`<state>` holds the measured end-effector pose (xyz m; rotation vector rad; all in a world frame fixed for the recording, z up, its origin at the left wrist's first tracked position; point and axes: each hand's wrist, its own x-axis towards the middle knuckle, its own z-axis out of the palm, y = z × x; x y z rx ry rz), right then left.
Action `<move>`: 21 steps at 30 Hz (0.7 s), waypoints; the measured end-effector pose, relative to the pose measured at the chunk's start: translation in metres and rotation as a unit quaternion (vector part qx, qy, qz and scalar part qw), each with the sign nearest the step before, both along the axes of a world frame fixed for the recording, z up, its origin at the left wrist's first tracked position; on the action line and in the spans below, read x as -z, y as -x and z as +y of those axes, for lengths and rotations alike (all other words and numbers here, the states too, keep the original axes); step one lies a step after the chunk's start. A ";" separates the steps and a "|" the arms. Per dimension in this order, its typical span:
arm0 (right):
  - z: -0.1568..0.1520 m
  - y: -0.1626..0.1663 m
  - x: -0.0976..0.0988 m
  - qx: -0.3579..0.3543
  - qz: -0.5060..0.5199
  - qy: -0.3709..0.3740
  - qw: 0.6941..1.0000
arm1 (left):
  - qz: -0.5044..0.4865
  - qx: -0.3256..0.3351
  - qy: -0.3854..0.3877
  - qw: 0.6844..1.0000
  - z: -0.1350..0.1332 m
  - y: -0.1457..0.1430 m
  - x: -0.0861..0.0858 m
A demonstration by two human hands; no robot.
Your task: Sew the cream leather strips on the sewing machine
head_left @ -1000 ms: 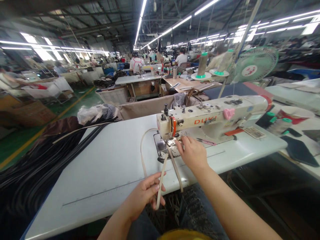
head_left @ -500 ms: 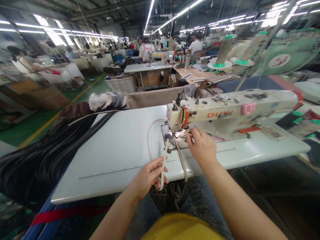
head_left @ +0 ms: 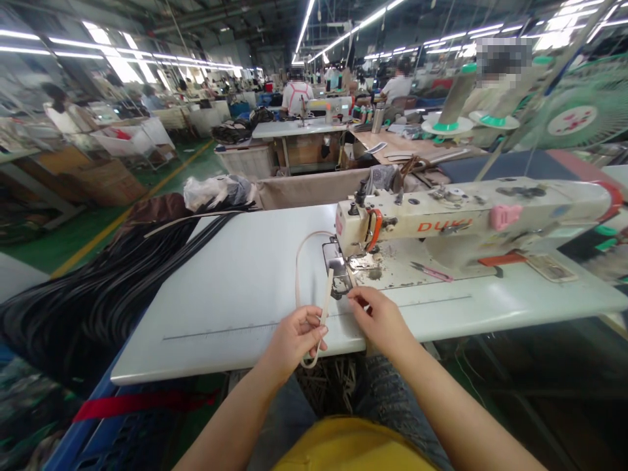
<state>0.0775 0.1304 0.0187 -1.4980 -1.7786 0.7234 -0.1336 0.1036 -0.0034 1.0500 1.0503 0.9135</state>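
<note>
My left hand (head_left: pixel 296 337) is closed round a narrow beige strap (head_left: pixel 328 294), whose free end points up toward the machine. Below the fingers the strap bends into a loop, and a thin length curves over the tabletop behind to the needle area. Just in front of the presser foot, my right hand (head_left: pixel 381 319) pinches the part of the strap that comes out toward me; its fingertips partly hide it. The white sewing machine (head_left: pixel 422 226) stands over the metal needle plate (head_left: pixel 338 278), to the right of my left hand.
Pink-handled thread snips (head_left: pixel 434 271) lie on the machine bed. Bundled black straps (head_left: pixel 98 307) hang over the table's left side by a blue crate (head_left: pixel 132 432). Thread cones (head_left: pixel 449 98) and a green fan (head_left: pixel 574 118) stand at the right. Other people sit at machines farther back.
My right hand has come back from beside the presser foot toward me, onto the strap in front of it. My left hand still holds the strap end. The view has shifted slightly.
</note>
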 end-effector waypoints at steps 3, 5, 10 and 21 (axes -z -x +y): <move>-0.005 0.009 0.001 -0.048 0.067 0.043 0.996 | -0.001 0.009 -0.004 1.000 0.000 -0.001 0.000; -0.006 0.014 0.002 -0.076 0.109 0.069 0.989 | 0.000 0.017 -0.008 1.000 0.000 -0.001 0.001; -0.006 0.022 0.003 -0.138 0.197 0.122 0.963 | 0.017 0.067 -0.026 0.997 -0.001 0.001 0.000; -0.007 0.016 0.014 -0.154 0.275 0.153 0.937 | 0.134 0.120 -0.151 0.972 0.007 0.014 -0.024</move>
